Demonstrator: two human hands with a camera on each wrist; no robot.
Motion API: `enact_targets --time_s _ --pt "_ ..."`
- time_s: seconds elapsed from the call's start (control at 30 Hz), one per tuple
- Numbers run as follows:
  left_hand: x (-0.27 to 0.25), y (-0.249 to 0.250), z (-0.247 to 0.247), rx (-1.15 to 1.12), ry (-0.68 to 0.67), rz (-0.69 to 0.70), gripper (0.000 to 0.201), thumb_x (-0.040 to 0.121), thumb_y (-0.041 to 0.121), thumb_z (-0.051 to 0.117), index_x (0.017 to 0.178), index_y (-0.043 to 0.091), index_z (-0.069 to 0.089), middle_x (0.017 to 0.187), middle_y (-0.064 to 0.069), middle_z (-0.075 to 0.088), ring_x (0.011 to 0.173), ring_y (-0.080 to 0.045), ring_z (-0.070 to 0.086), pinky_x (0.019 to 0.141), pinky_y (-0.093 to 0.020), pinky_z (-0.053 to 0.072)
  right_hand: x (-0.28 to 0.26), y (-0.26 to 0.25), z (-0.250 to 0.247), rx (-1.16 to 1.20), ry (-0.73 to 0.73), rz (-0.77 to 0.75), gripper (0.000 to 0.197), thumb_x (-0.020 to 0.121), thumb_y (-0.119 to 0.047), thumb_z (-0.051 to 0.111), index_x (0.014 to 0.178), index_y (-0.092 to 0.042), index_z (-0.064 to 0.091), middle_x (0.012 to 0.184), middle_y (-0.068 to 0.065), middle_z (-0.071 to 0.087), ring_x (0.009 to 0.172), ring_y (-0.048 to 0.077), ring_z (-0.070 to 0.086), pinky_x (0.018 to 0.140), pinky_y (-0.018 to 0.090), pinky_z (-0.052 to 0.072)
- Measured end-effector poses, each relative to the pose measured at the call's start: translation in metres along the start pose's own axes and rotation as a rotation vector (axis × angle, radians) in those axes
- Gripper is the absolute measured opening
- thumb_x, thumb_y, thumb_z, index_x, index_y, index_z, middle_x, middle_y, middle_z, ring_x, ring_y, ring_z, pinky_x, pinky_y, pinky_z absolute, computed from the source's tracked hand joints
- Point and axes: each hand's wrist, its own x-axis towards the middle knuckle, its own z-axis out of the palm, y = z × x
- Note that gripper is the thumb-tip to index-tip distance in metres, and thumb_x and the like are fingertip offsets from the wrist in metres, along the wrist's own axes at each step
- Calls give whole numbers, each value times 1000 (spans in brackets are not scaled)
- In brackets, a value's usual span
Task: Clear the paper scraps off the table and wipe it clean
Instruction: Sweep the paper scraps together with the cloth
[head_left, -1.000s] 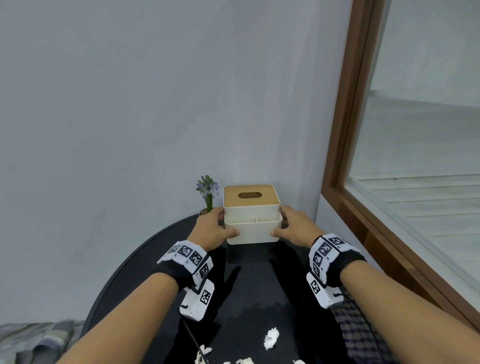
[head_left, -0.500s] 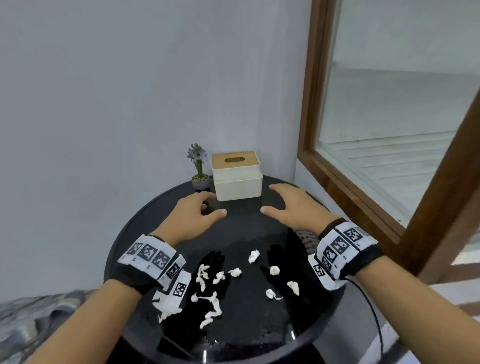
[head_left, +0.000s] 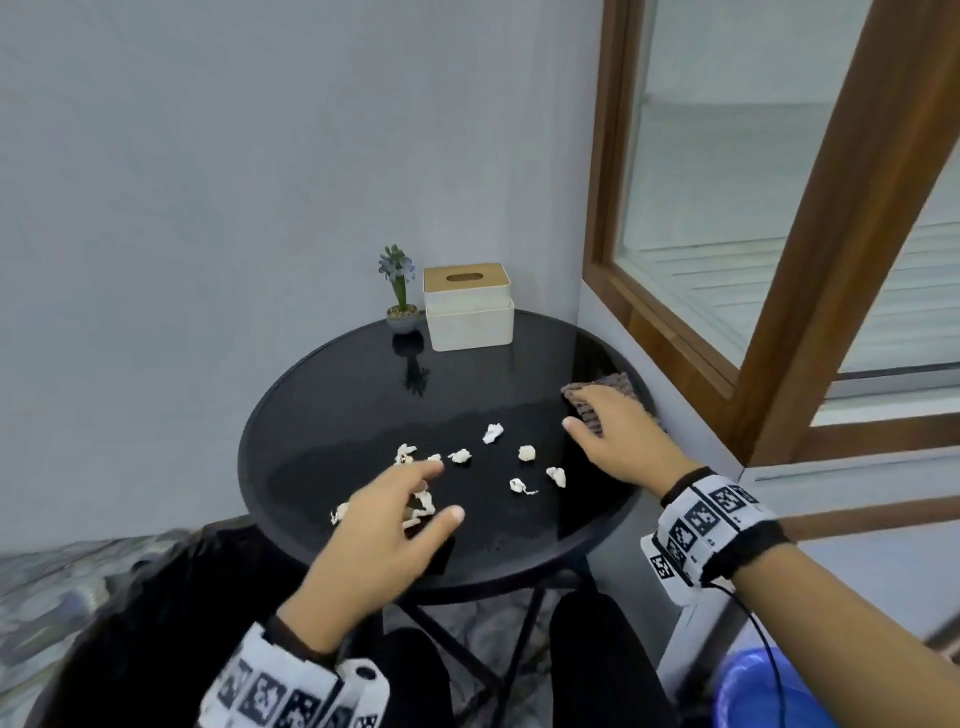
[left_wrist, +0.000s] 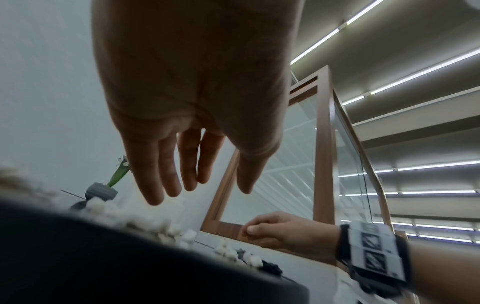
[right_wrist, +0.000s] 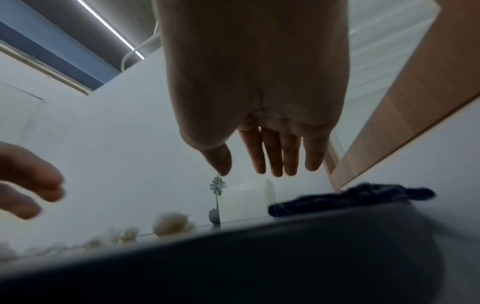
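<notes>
My left hand (head_left: 382, 525) hangs over the near left part of the round black table (head_left: 291, 415), fingers spread and relaxed, gripping nothing. It sits right above the closest paper scraps (head_left: 415, 506), which I judge is the sensible place to begin gathering. From the left wrist view the fingers (left_wrist: 155, 174) point down with clear air beneath them, so there is no contact yet.

My right hand (head_left: 618, 441) is further out, toward the right rim, over the near end of a folded cloth (head_left: 602, 392). In the right wrist view its fingers (right_wrist: 272, 152) are straight and above the cloth, apart from it, so nothing is grasped. I read this as one hand staged for scraps and the other for the wipe.

The scraps themselves are small white crumpled wads, loosely strewn across the middle of the tabletop between my hands. None appear to touch each other apart from the tangle under my left hand, partly hidden. They look light and likely to scoot on the glossy surface, so I'd pinch or sweep gently.

At the far edge, against the wall, a white tissue box (head_left: 467, 312) with a wooden lid stands just beside a small potted plant (head_left: 400, 301), both well apart from the scraps and out of the wiping area. A blue bin (head_left: 769, 691) shows on the floor by my right forearm, probably where the scraps belong.
</notes>
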Motion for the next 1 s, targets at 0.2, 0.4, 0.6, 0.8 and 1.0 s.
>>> enact_targets --time_s 0.2,0.4,0.6,0.8,1.0 --pt "-37 -2 39 27 -7 89 44 88 51 59 126 30 59 122 26 55 120 2 52 99 -17 41 21 21 4 -46 57 80 46 96 -33 48 133 -6 48 137 13 50 130 29 44 109 39 33" --pt "-47 -10 54 42 71 70 38 89 50 57 122 32 63 129 24 53 125 3 49 94 -6 39 40 49 22 -285 -82 155 62 100 -46 24 151 -12 25 160 5 23 148 21 16 119 43 13" --pt "-48 -7 61 85 158 117 30 89 39 61 114 25 69 125 20 59 120 -1 55 97 -13 43 39 32 32 -244 -169 39 55 103 -39 20 153 -15 19 162 1 13 150 15 7 120 37 5" --pt "-50 -6 62 100 200 123 26 86 26 68 111 19 71 122 16 61 118 -6 58 99 -16 42 19 6 44 -66 -176 -137 46 104 -29 30 148 -17 35 157 -2 30 147 11 20 118 27 10" --pt "-51 -6 59 92 204 111 26 86 26 67 111 18 71 123 15 61 118 -5 57 100 -14 40 4 26 15 116 -89 38 31 102 -35 35 124 -27 56 94 6 68 85 18 65 75 28 45"
